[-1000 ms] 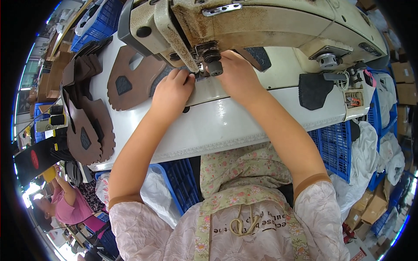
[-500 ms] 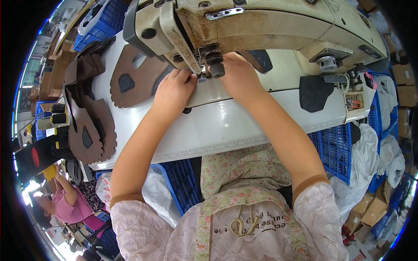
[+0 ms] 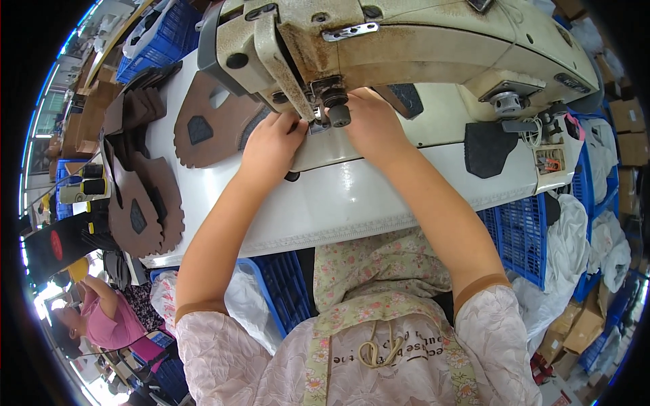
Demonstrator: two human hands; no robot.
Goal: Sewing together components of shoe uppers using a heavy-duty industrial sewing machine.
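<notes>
A cream sewing machine stands over the white table, its head worn and rust-stained. Under the needle area runs a brown leather piece with a scalloped edge, an oval hole and a dark patch. My left hand is closed at the leather's near edge, left of the presser foot, thumb and fingers together. On the other side of the needle, my right hand curls over the work, its fingertips partly behind a black knob. More brown leather with a dark patch shows beyond my right hand.
Stacked brown leather pieces lie at the table's left end. A black cut piece and a small parts tray sit at the right. Blue crates stand below the table. A person in pink is at far left.
The whole view has shifted slightly. Both hands stay beside the needle with nearly the same grip, and the leather has barely moved.
</notes>
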